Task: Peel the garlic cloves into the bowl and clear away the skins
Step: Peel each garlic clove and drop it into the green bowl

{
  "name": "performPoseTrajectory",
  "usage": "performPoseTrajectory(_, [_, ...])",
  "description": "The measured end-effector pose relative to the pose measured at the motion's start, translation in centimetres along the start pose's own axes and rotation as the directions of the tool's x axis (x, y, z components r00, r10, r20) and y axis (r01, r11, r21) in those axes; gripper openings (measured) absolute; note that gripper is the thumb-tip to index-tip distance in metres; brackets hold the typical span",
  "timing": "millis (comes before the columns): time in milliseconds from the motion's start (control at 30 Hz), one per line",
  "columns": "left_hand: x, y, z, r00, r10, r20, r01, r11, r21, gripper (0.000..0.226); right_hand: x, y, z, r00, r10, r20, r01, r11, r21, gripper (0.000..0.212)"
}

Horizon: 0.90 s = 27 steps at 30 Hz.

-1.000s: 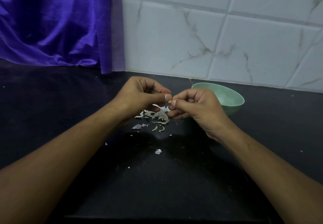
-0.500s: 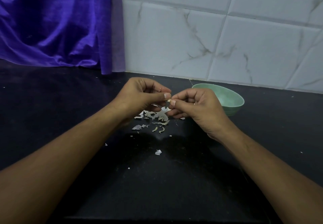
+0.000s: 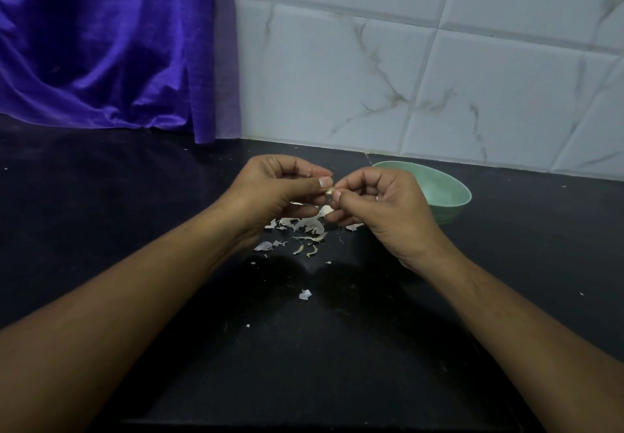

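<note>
Two hands mid-peel: left hand (image 3: 270, 192) and right hand (image 3: 381, 206) pinch one garlic clove (image 3: 329, 191) between their fingers (image 3: 314, 184), skins (image 3: 304, 226) scattered just beneath. Next, I'd say: strip it clean, then over to the bowl (image 3: 452, 192) beyond the right fingers.

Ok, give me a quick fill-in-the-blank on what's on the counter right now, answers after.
1. The left hand and right hand pinch one garlic clove between them, with loose ____ scattered on the counter below.
2. The bowl is pale ____.
3. The bowl stands on the person's ____ side of that scatter.
4. Behind the bowl are white marbled wall ____.

Missing words: skins; green; right; tiles.
</note>
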<state>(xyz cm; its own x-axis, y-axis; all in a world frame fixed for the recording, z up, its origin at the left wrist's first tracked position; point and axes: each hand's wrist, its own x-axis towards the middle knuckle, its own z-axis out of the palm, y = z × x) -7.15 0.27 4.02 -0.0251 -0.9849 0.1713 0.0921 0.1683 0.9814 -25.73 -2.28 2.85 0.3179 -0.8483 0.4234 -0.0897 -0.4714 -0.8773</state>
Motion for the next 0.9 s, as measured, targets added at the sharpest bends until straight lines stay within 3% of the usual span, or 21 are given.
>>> performPoseTrajectory(333, [0.0, 0.5, -0.3, 0.995, -0.081, 0.057, 0.081, 0.997, 0.002, 0.018, 0.1, -0.1, 0.2, 1.0, -0.005, 0.005, 0.005, 1.0, -0.024, 0.005])
performPoseTrajectory(500, [0.1, 0.7, -0.6, 0.991, -0.093, 0.097, 0.092, 0.996, 0.011, 0.027, 0.3, -0.2, 0.0, 0.999, -0.017, -0.048, 0.015, 0.999, -0.051, 0.009])
performPoseTrajectory(600, [0.2, 0.6, -0.8, 0.988, -0.109, 0.113, 0.104, 0.993, 0.052, 0.021, 0.5, -0.2, -0.2, 0.995, -0.015, -0.1, 0.011, 0.999, -0.039, 0.013])
performPoseTrajectory(733, [0.2, 0.6, -0.9, 0.99, -0.11, 0.093, 0.105, 0.992, 0.064, 0.019, 0.6, -0.5, -0.6, 0.987, -0.008, -0.161, 0.01, 1.0, 0.012, 0.012])
performPoseTrajectory(900, [0.6, 0.6, -1.2, 0.998, -0.058, 0.004, 0.058, 0.998, 0.009, 0.014, 0.6, -0.6, -0.5, 0.996, 0.033, -0.079, -0.034, 0.999, -0.01, 0.018])
